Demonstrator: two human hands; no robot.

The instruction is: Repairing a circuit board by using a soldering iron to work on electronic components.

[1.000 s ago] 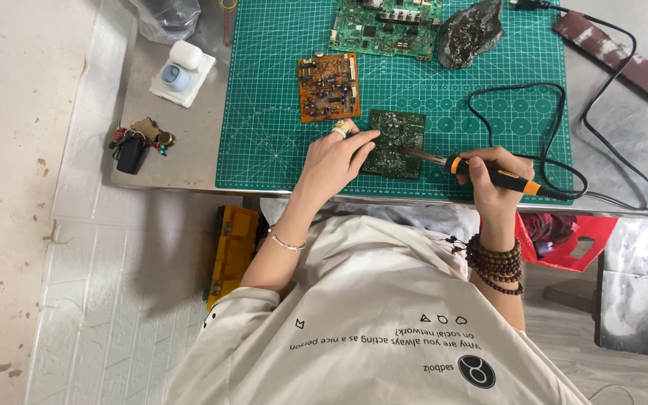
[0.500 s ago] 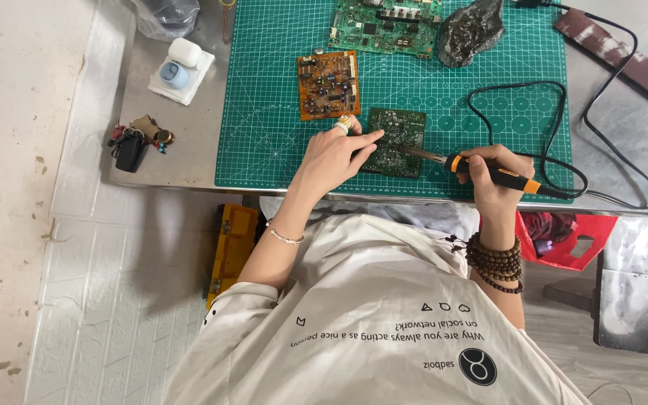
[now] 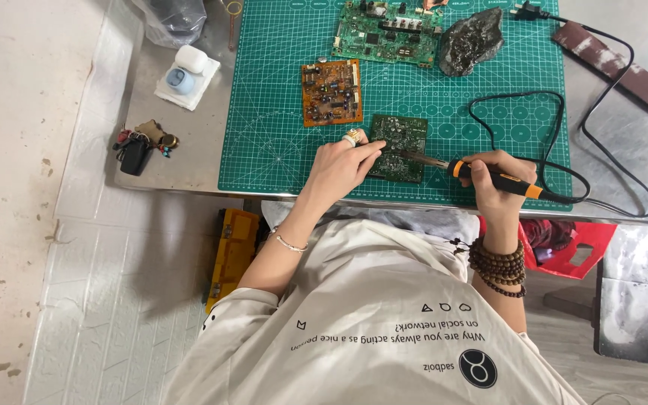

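Observation:
A small dark green circuit board (image 3: 399, 135) lies on the green cutting mat (image 3: 279, 97). My left hand (image 3: 343, 165) rests on the board's near left edge, fingers pinched together on something thin that I cannot make out. My right hand (image 3: 498, 180) grips a black and orange soldering iron (image 3: 489, 175), whose tip touches the board near its middle. The iron's black cord (image 3: 556, 127) loops across the mat to the right.
An orange circuit board (image 3: 331, 91) and a larger green board (image 3: 385, 34) lie farther back on the mat, beside a grey rock-like lump (image 3: 471, 42). A key bunch (image 3: 140, 146) and white earbud case (image 3: 185, 71) sit left. A red stool (image 3: 579, 244) stands under the table.
My left hand's fingers have shifted slightly on the board's edge. The soldering iron stays at the board.

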